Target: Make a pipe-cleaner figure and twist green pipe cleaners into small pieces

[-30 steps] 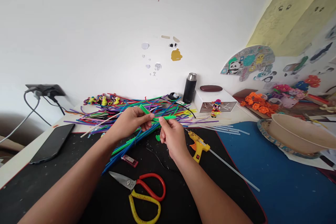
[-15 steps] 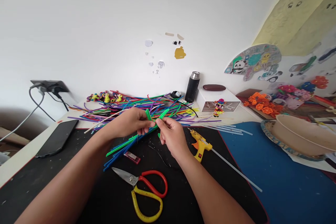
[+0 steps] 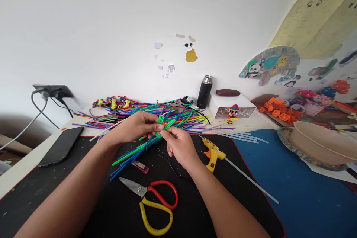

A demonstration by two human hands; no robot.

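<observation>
At mid-frame, our left hand [image 3: 145, 125] and right hand [image 3: 180, 144] pinch bright green pipe cleaners [image 3: 170, 123], one stretch pointing nearly straight up, another's long axis slanting upper right.

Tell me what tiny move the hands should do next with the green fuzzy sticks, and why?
Maybe give the green fuzzy sticks a gentle twist where they meet: the left hand and right hand pinch them close together, but the upper ends lean apart.
</observation>
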